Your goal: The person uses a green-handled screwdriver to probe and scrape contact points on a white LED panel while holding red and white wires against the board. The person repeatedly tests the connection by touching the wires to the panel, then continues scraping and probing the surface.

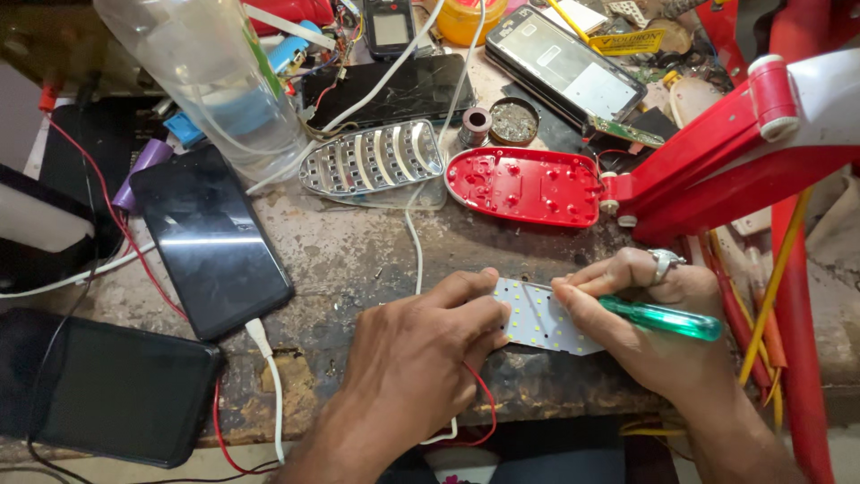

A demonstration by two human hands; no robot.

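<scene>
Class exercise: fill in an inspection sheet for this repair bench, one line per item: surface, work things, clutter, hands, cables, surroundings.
Surface: worn, stained wooden bench.
Work things: white LED board; green-handled screwdriver.
Clutter: open red plastic lamp housing, silver ribbed reflector, black phones, clear plastic bottle.
Hands: left hand steadies the board; right hand grips the screwdriver.
Cables: white cable, red wire.
Surroundings: red lamp arm.
</scene>
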